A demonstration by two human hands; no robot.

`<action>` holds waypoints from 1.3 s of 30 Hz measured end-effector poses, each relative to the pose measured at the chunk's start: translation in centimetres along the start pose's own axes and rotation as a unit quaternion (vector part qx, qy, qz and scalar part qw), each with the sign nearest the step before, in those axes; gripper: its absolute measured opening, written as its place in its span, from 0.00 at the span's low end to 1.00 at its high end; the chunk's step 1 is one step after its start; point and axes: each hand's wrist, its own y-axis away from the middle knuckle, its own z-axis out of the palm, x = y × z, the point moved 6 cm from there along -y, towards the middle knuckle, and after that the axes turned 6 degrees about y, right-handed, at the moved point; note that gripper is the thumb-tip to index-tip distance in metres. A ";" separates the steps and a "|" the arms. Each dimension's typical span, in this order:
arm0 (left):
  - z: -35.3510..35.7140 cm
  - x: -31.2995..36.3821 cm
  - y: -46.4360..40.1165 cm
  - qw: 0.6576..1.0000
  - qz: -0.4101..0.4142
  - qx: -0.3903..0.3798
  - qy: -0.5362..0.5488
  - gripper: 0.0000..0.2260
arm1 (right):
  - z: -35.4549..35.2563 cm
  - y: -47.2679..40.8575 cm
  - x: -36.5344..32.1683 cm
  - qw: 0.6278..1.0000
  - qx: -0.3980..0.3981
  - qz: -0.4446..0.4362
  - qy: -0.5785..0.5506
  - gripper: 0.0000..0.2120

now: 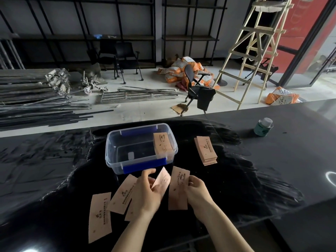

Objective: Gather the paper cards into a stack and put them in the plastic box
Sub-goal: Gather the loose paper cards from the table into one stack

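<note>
- Nearest on the dark surface (272,179), a paper card (100,217) lies flat at the lower left, apart from both hands.
- Just beyond it, a second card (122,194) lies tilted, its near corner overlapping the first; the left wrist covers part of another card (129,212) beneath it.
- The left hand (147,193) hovers over these cards, its grip pinching a blurred card (162,180) between thumb and fingers, raised off the surface and tilted.
- The right hand (197,190) sits just to the right, its grip closed on the right edge of an upright card (179,190); thumb on the printed face, fingers behind.
- The two held cards are close, side by side, with a narrow dark gap between them.
- Past the hands stands the clear plastic box (116,160), lid off, with blue clips on its near and far rims.
- Inside it, a stack of cards (162,145) leans against the right wall.
- To the right of the box, apart from it, another stack of cards (206,150) lies flat on the surface.
- Farther right, near the far edge, stands a small green can (263,127).
- Beyond the surface, the floor holds metal bars (36,99), a black chair (198,88), orange sacks (181,70) and a wooden ladder (254,51).
</note>
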 end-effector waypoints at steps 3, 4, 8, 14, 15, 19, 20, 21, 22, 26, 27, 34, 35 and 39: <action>-0.1 -0.2 -0.2 0.995 -0.022 -0.002 0.098 0.14 | 0.7 0.2 0.1 0.999 -0.022 0.016 -0.032 0.10; -0.1 -0.4 -0.2 0.992 -0.031 -0.006 0.118 0.13 | 1.0 0.2 0.1 0.999 -0.025 0.018 -0.041 0.09; 0.0 -1.1 0.0 0.983 -0.056 -0.055 0.164 0.13 | 2.4 0.3 -0.1 0.998 -0.044 0.012 -0.049 0.04; -3.5 -1.4 0.5 0.995 0.048 0.045 -0.076 0.12 | 2.7 -0.1 0.0 0.998 -0.011 0.003 -0.054 0.06; -4.3 -1.4 0.7 0.986 0.054 0.063 -0.147 0.14 | 2.8 -0.2 0.0 0.998 -0.010 0.005 -0.058 0.06; -4.9 -2.1 1.4 0.949 0.011 0.028 -0.314 0.21 | 3.3 -0.5 0.1 0.998 -0.011 0.015 -0.052 0.06; -4.8 -2.2 1.5 0.944 0.006 0.023 -0.330 0.23 | 3.5 -0.5 0.1 0.999 -0.011 0.015 -0.046 0.06; -4.7 -2.2 1.5 0.939 0.002 0.020 -0.343 0.24 | 3.7 -0.4 0.1 0.999 -0.010 0.012 -0.036 0.07; -4.6 -2.2 1.4 0.937 -0.004 0.017 -0.350 0.25 | 3.9 -0.4 -0.1 1.000 -0.008 0.007 -0.021 0.07; -4.1 -2.3 1.2 0.928 -0.019 0.000 -0.372 0.28 | 4.3 0.0 -1.0 1.000 0.000 -0.011 0.027 0.12; -3.9 -2.4 1.1 0.927 -0.021 -0.007 -0.374 0.29 | 4.3 0.0 -1.2 0.999 0.000 -0.015 0.031 0.12; -4.4 -3.9 0.2 0.970 -0.086 -0.006 -0.229 0.32 | 3.9 0.5 -1.9 0.998 -0.007 -0.024 0.053 0.14; -4.5 -4.1 0.2 0.974 -0.087 -0.001 -0.207 0.29 | 4.0 0.6 -1.9 0.998 -0.010 -0.026 0.054 0.14; -4.6 -3.0 0.1 0.991 -0.083 0.011 -0.104 0.08 | 4.3 0.8 -1.9 0.998 -0.012 -0.030 0.052 0.11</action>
